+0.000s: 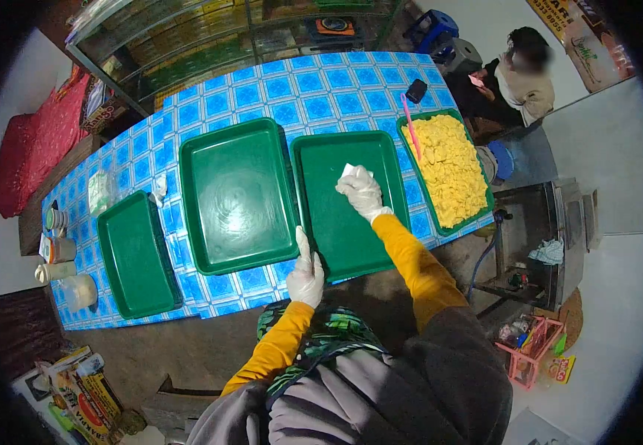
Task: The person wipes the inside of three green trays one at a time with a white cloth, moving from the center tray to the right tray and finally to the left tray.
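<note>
While the right hand (362, 191), gloved, sits closed over a white wad (352, 170) and presses it to the floor of the middle tray (340, 237) near the far end, the left hand (306, 271), gloved too, lies flat and open on that tray's near left corner, fingers stretched along the rim, gripping nothing. The step looks like wiping the tray's inside, with the left hand pinning it down. The tray lies on the blue tiled worktop (321, 89), just beside a bigger green tray (236, 196) on its left and near a food tray (434, 113) on its right, heaped with yellow bits (447, 174). A pink spatula (410, 126) rests at that tray's far left corner. A small tray (136, 256) sits further left, and jars (56, 248) stand at the worktop's left end. Another person (522, 74) sits past the far right corner, hands off the trays. By my read, the next move calls for the wad to stay flat on the floor and be drawn toward the near end and into the corners, with the left hand pressing so the tray cannot slide. Can't tell whether the floor is wet or greasy.
</note>
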{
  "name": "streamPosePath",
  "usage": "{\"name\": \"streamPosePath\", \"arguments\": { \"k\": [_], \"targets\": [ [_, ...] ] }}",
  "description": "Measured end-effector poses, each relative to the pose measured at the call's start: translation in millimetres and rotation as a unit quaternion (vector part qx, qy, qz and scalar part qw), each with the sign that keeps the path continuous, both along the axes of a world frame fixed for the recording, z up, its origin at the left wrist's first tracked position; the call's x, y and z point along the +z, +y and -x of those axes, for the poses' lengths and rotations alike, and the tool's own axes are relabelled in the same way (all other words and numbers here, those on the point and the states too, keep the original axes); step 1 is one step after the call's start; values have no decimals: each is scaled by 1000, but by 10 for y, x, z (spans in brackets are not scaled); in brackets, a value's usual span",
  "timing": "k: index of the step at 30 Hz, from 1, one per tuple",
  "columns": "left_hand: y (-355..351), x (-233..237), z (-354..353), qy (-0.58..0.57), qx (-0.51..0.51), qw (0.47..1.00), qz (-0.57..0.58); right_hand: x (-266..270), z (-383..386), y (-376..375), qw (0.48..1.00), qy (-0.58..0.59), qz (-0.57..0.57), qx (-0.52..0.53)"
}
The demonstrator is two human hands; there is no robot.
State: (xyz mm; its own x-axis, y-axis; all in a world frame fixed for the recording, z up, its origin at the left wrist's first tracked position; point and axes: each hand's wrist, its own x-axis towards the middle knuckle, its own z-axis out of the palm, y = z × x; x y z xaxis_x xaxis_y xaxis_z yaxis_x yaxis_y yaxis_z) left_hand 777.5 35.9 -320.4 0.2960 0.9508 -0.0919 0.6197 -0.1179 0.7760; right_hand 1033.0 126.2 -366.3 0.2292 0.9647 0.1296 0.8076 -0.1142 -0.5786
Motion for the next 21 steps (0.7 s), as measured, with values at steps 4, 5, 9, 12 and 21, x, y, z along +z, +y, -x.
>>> {"name": "streamPosePath", "arguments": {
  "k": [4, 5, 9, 12, 21],
  "targets": [
    [43, 111, -67, 58, 1, 995, 79, -8, -40, -115, 992, -99, -20, 74],
    [40, 99, -73, 45, 16, 998, 45, -66, -14, -164, 986, -123, -62, 95],
    [50, 46, -63, 52, 2, 995, 86, -170, 60, 111, 975, -183, 49, -118],
    [63, 21, -47, 79, -13, 993, 85, -182, 221, 450, 966, -249, -30, -55],
    [32, -39, -53, 85, -10, 996, 35, 19, 242, -757, 969, -228, 78, 49]
  ]
}}
